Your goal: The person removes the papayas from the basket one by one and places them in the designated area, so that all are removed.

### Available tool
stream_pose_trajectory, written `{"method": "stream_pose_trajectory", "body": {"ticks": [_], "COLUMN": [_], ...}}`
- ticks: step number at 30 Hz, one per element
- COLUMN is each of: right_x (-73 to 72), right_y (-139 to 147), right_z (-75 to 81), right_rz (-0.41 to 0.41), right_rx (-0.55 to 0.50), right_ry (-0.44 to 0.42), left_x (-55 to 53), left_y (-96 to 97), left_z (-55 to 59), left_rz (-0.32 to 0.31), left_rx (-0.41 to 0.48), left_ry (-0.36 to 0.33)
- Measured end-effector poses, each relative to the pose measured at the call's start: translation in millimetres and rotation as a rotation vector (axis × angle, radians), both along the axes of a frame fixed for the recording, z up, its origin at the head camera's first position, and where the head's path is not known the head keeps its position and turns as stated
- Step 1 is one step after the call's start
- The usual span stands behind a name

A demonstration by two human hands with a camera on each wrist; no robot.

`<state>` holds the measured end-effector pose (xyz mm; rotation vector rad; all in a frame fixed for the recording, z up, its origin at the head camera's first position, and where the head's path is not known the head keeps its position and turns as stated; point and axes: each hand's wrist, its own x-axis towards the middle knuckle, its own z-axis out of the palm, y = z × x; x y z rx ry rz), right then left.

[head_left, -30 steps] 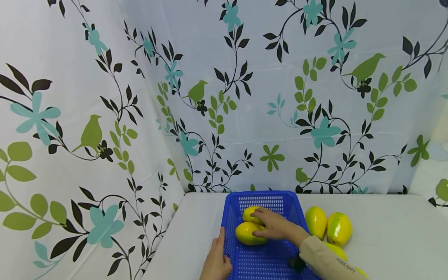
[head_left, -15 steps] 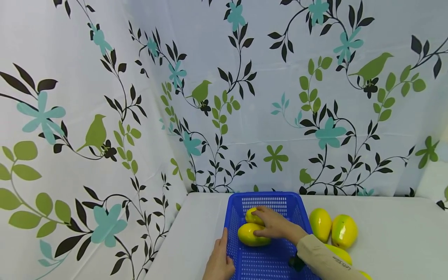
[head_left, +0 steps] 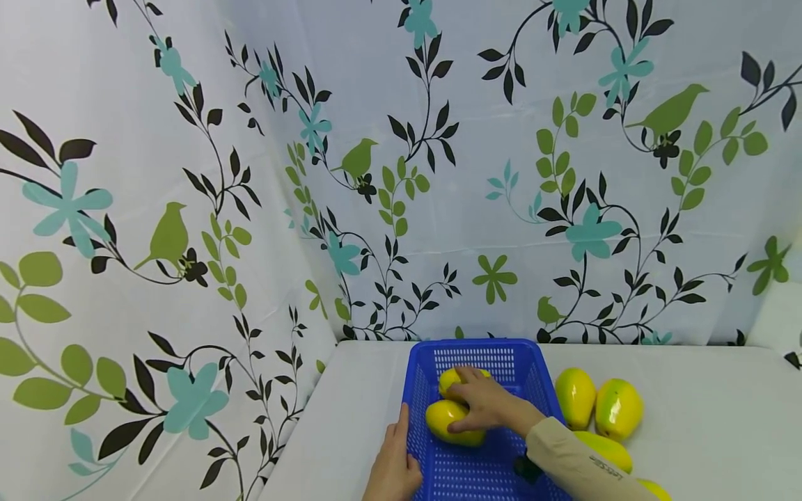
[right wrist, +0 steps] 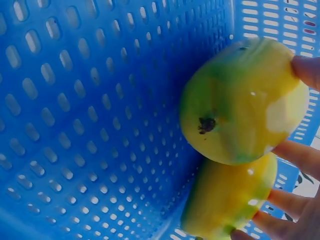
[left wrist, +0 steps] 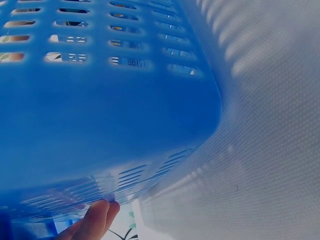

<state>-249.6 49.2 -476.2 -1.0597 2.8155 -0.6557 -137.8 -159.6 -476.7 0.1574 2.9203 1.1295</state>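
Observation:
A blue plastic basket (head_left: 489,480) with slotted walls stands on the table. Two yellow-green mangoes lie inside, the near mango (head_left: 443,419) in front of the far mango (head_left: 447,380). My right hand (head_left: 489,405) reaches over both from the right. In the right wrist view, thumb and a finger sit on opposite sides of the near mango (right wrist: 240,105), while the other fingertips touch the far mango (right wrist: 225,195). My left hand (head_left: 395,463) lies along the basket's left side with its index finger straight. Its fingertips (left wrist: 97,220) show against the wall in the left wrist view.
Several more mangoes lie on the white table right of the basket, two upright-lying mangoes (head_left: 619,409) at the back and another mango (head_left: 604,451) by my right sleeve (head_left: 576,459). A patterned curtain (head_left: 376,209) hangs behind and at the left.
My right fingers have shifted slightly over the far mango, and more of its right end shows now. The left hand keeps its place at the basket's side. The head view has shifted slightly.

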Motion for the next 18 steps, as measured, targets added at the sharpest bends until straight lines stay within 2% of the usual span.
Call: {"method": "stream_pose_trajectory", "body": {"ticks": [9, 13, 18], "right_x": [10.4, 14.7, 21.8], "right_y": [-3, -3, -3], "right_z": [8.9, 9.5, 8.7], "right_rz": [0.021, 0.031, 0.055], "right_rx": [0.058, 0.105, 0.145], "right_ry": [0.008, 0.068, 0.126], "left_x": [3.5, 4.6, 5.5], "left_y": [-1.5, -2.5, -2.7], "left_z": [0.5, 1.5, 1.1], "left_rz": [-0.021, -0.035, -0.039], "left_rx": [-0.026, -0.025, -0.020], "left_ry": [0.079, 0.104, 0.101]}}
